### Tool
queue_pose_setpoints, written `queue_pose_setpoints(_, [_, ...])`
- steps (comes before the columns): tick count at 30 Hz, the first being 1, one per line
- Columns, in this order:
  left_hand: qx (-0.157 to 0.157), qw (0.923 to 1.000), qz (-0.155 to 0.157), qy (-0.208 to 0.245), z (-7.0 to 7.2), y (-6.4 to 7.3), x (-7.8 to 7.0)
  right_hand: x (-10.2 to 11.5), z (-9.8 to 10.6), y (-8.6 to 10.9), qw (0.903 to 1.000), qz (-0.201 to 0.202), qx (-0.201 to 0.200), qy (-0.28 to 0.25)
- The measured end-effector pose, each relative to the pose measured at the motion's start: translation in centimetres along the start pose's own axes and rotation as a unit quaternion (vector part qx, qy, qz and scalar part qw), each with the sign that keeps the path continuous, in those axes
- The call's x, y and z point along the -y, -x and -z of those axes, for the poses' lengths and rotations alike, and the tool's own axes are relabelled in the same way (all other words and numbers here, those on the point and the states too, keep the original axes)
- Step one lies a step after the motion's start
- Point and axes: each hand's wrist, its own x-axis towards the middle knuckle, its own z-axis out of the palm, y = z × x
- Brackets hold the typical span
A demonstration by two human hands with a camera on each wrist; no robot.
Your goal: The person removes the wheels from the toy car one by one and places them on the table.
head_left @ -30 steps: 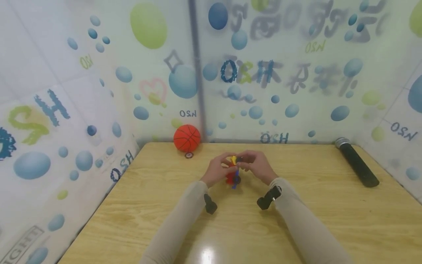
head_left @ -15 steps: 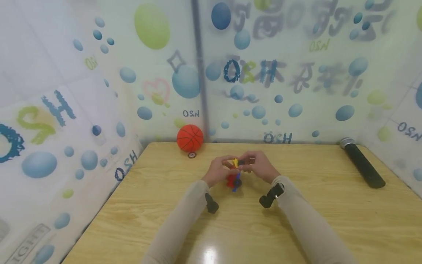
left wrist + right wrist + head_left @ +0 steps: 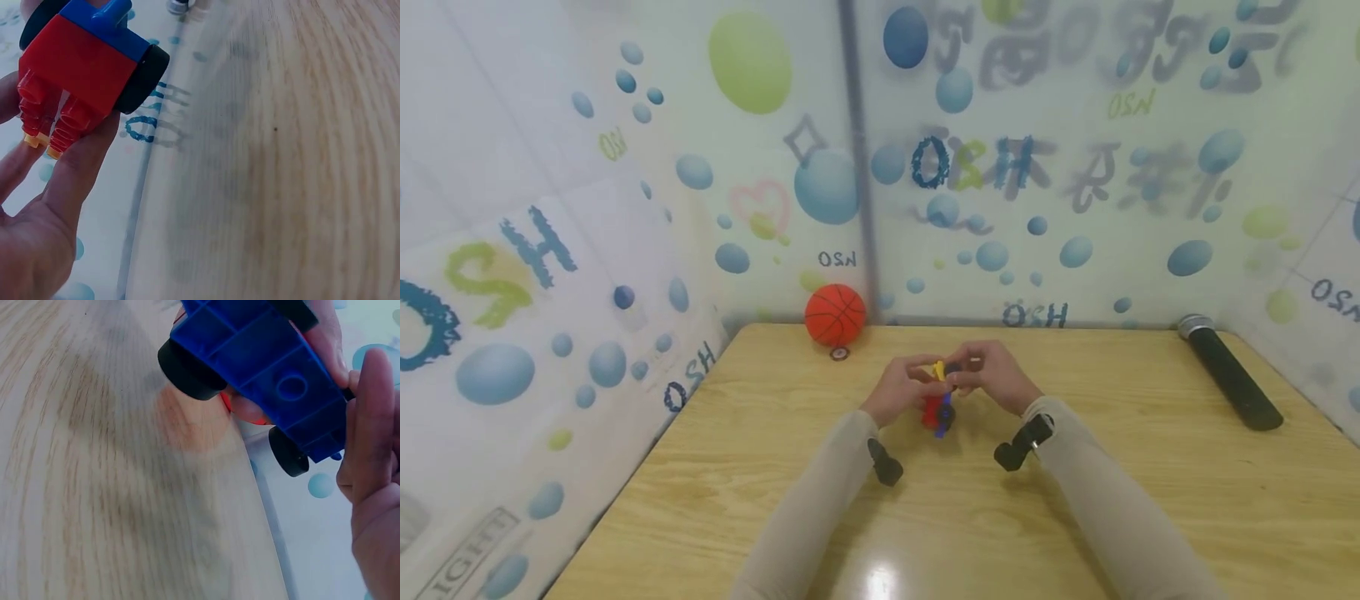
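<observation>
Both hands are on a toy block car (image 3: 932,410) held over the table's middle. Its red body (image 3: 78,62) has round studs, with orange-yellow pieces beyond them. In the right wrist view the blue chassis (image 3: 275,369) shows its hollow underside, with black wheels (image 3: 190,372) along its sides. My left hand (image 3: 897,390) grips the car's body between thumb and fingers. At the car's far end my right hand (image 3: 995,375) pinches a small black part, seemingly a wheel, mostly hidden by the fingers.
On the wooden table (image 3: 760,483) an orange-red toy basketball (image 3: 836,315) sits at the back left, with a small dark-rimmed disc (image 3: 839,353) before it. A black microphone (image 3: 1232,375) lies at the right. Patterned walls stand behind and at both sides.
The head view has shifted a little, moving the scene rightward. The car is turned slightly, so its near wheel shows more plainly. Both hands keep their hold on it.
</observation>
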Motion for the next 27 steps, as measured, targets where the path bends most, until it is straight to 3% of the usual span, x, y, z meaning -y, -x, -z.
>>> queue_pose_setpoints(6, [0.01, 0.9992, 0.013, 0.035, 0.5, -0.3, 0.3, -0.3, -0.2, -0.3, 0.9999, 0.007, 0.0, -0.013])
queue_pose_setpoints(13, [0.012, 0.999, 0.016, 0.04, 0.8, -0.2, 0.2, -0.3, -0.4, -0.3, 0.9996, 0.011, 0.0, -0.025])
queue_pose_setpoints(22, [-0.034, 0.9989, -0.007, 0.033, 0.6, 0.2, -0.4, 0.6, -1.0, -0.3, 0.9984, 0.017, -0.033, 0.042])
queue_pose_setpoints(27, [-0.031, 0.9994, -0.003, 0.017, 0.4, 0.2, -0.5, 0.7, -1.0, -0.2, 0.9956, 0.02, -0.068, 0.061])
